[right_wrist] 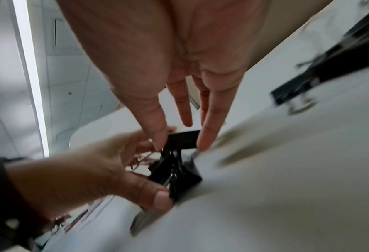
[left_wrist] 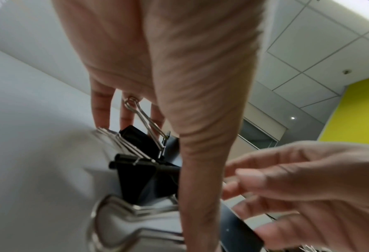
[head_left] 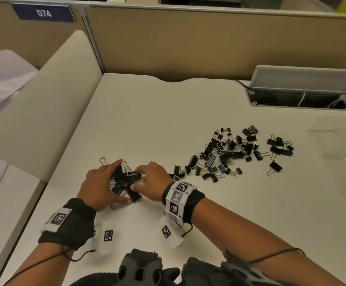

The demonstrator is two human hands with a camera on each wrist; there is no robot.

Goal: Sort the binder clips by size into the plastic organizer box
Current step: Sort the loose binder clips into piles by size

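Both hands work a small cluster of large black binder clips [head_left: 126, 180] at lower centre of the head view. The left hand [head_left: 97, 188] cups the cluster from the left, its fingers extended, thumb tip against a clip. The right hand [head_left: 151, 182] closes in from the right, thumb and a straight finger on either side of one clip body [right_wrist: 182, 139], touching it.

A bigger scatter of mixed binder clips [head_left: 229, 151] lies right of centre, well apart from the cluster. Bare white desk [head_left: 147, 120] stretches above both piles up to the partition. The clear plastic organizer box [head_left: 341, 153] sits blurred at the right edge. An open cable hatch [head_left: 304, 93] is upper right.
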